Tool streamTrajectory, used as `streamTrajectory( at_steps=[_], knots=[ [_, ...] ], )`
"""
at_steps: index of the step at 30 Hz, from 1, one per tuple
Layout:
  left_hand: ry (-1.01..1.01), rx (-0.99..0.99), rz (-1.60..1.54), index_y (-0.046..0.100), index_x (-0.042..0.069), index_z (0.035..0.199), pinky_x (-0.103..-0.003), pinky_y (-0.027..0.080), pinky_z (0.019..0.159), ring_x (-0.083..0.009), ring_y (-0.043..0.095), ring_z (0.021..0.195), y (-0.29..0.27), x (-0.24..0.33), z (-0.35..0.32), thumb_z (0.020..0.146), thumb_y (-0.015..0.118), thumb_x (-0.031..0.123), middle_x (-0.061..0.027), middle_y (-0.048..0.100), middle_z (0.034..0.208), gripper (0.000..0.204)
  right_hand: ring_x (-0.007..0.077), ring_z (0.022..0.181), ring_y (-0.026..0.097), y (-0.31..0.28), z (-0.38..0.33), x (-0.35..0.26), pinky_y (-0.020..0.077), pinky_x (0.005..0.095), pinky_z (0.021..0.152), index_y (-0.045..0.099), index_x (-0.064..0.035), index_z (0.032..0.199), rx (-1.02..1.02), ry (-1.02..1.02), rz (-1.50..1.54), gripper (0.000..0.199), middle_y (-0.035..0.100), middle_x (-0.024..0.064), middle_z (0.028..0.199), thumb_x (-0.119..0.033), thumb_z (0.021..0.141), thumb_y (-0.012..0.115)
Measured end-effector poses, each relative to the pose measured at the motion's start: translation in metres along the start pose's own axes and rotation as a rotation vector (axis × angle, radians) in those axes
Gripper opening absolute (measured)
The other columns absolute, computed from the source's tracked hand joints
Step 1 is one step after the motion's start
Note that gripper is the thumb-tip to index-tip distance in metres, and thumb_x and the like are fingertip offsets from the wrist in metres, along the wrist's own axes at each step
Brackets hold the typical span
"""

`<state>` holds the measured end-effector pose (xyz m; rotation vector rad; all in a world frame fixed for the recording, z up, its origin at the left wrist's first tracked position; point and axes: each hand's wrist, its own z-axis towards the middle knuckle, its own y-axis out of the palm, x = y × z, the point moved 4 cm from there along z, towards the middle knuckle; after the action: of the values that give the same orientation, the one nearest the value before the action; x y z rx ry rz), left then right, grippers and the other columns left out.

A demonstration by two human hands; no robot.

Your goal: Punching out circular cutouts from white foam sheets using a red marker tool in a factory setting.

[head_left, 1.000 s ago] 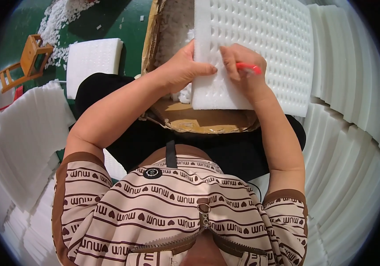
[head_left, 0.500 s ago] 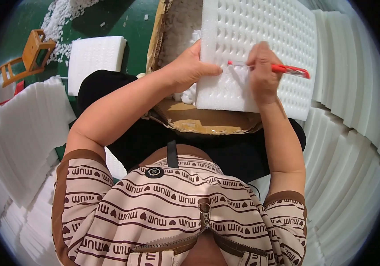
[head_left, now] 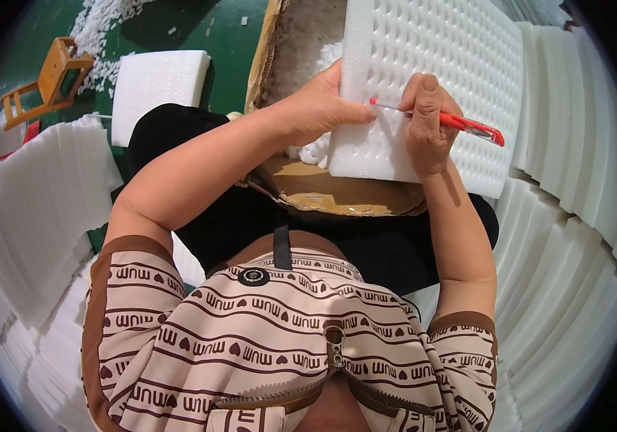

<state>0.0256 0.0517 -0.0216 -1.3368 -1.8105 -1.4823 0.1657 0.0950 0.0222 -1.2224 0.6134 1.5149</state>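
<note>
My left hand [head_left: 323, 108] grips the left edge of a white foam sheet [head_left: 445, 50], thumb on top and the other fingers hidden underneath. Rows of small slits or dents cover the sheet, which lies tilted over an open cardboard box [head_left: 344, 196]. A red pen with a clear barrel [head_left: 473, 128] is pinched in my right hand [head_left: 427, 129]. Its tip points left at the sheet, close to my left thumb; whether it touches the foam I cannot tell. Small white foam bits [head_left: 301, 50] lie inside the box.
Stacks of white foam sheets stand at the right [head_left: 560, 122] and left [head_left: 42, 209]. A small wooden chair [head_left: 56, 75] lies tipped at the far left, near scattered foam bits [head_left: 100, 36]. Another foam block [head_left: 157, 90] rests on the green floor [head_left: 215, 36].
The foam sheet and my left hand have shifted slightly right. In my right hand the pen is tilted a little more, its back end lower and its tip nearer my left thumb.
</note>
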Motion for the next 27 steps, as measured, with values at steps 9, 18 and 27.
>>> streamTrajectory(
  at_steps=[9, 18, 27],
  knots=[
    [0.041, -0.057, 0.064, 0.042, 0.004, 0.126, -0.030, 0.051, 0.080, -0.0198, 0.060, 0.088, 0.007, 0.004, 0.003, 0.074, 0.064, -0.007, -0.0112, 0.060, 0.105, 0.057, 0.0138, 0.053, 0.040, 0.010, 0.005, -0.001, 0.0329, 0.0269, 0.049, 0.052, -0.0026, 0.063, -0.072, -0.421, -0.002, 0.024, 0.053, 0.0046, 0.063, -0.007, 0.086, 0.050],
    [-0.055, 0.072, 0.151, 0.042, 0.004, 0.126, -0.034, 0.052, 0.082, -0.0239, 0.062, 0.089, -0.022, 0.009, 0.011, 0.074, 0.065, -0.005, -0.0142, 0.060, 0.106, 0.059, 0.0121, 0.057, 0.041, -0.025, 0.008, 0.014, 0.0356, 0.0241, 0.056, 0.055, -0.0046, 0.063, 0.082, 0.046, 0.026, 0.028, 0.050, 0.0027, 0.064, -0.016, 0.089, 0.053],
    [-0.042, -0.007, 0.052, 0.038, 0.004, 0.130, -0.036, 0.053, 0.082, -0.0292, 0.062, 0.098, -0.005, -0.011, 0.005, 0.072, 0.071, 0.000, -0.0184, 0.058, 0.113, 0.066, 0.0108, 0.056, 0.039, -0.044, -0.003, 0.028, 0.0353, 0.0231, 0.057, 0.051, -0.0039, 0.058, 0.286, 0.275, 0.084, 0.050, 0.048, -0.0003, 0.060, -0.031, 0.099, 0.042]
  ],
)
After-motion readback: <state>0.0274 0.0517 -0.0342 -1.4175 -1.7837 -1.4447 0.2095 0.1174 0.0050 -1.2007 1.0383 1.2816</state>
